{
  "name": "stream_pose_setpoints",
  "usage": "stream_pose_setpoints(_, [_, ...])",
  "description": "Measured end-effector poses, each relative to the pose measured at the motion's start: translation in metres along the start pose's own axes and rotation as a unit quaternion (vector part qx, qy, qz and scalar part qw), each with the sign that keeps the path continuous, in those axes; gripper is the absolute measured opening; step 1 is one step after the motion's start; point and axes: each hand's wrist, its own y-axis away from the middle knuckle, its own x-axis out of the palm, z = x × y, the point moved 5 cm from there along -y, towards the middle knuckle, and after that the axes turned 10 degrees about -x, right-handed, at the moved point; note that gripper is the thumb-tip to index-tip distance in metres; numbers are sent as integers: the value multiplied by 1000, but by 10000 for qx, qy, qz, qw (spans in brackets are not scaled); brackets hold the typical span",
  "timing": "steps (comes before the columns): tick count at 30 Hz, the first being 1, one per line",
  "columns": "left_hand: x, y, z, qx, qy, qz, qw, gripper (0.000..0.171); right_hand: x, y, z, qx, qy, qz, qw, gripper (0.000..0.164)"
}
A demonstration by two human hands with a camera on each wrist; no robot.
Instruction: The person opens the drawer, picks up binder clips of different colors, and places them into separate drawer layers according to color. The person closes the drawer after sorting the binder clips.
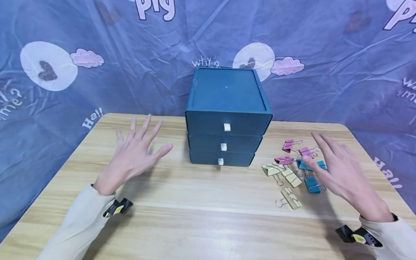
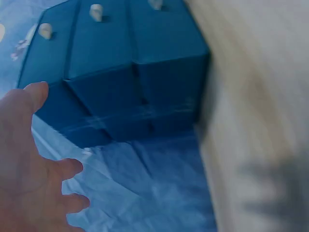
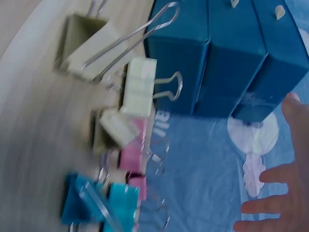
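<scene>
Clips point(image 1: 291, 177), glossy pink, cream and blue (wire-handled), left hand point(image 1: 132, 157) and right hand point(image 1: 344, 171) both splayed, unclenched.

The pale wood-grain counter point(image 1: 195, 231) lies beneath the left fingers point(image 1: 144, 126) and right fingers point(image 1: 321, 144). A wrinkled blue cloth point(image 1: 149, 83) hangs beyond both. On it, past the left fingers, stands the word "pig" point(image 1: 155, 5); to their left are "Ha!!" point(image 1: 87, 124), a white disc point(image 1: 65, 68) with a dark heart point(image 1: 47, 71), and a pink cloud point(image 1: 86, 58). Beyond the right fingers, slightly left, is another cloud point(image 1: 287, 66), beside a second disc point(image 1: 261, 57).
</scene>
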Motion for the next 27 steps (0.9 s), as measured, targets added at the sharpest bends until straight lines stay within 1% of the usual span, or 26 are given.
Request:
stream_pose_setpoints(5, [-15,-5,-19,355,397,-307,9981,76,-5,-5,14,84,-537,-366,9978,64])
stream_pose_setpoints(9, [-25,-9,-33,740,870,-641,9914,66,-8,-8,23,122,-957,-648,9932,52])
stream_pose_setpoints(12, [-32,-10,-42,1100,1216,-949,9819,60,-9,-11,29,144,-1170,-905,9889,41])
stream_pose_setpoints(14, [-35,-10,-47,1338,1388,-1104,9750,57,-9,-12,33,162,-1200,-1061,9869,36])
stream_pose_setpoints(18, [-42,-10,-57,1699,1615,-1350,9627,53,-9,-13,38,200,-1195,-1242,9848,33])
stream_pose_setpoints(21, [-47,-10,-64,1921,1818,-1517,9524,49,-8,-14,42,166,-1310,-1318,9825,31])
stream_pose_setpoints(23, [-50,-10,-68,2052,1934,-1621,9456,46,-7,-16,46,119,-1593,-1317,9783,30])
stream_pose_setpoints(25, [-52,-10,-72,2168,2016,-1648,9409,45,-5,-19,51,79,-1935,-1271,9728,30])
stream_pose_setpoints(26, [-52,-10,-74,2223,2024,-1633,9397,44,-4,-20,55,57,-2145,-1231,9689,30])
stream_pose_setpoints(27, [-53,-10,-76,2283,2007,-1606,9390,44,-2,-22,58,5,-2441,-1172,9627,31])
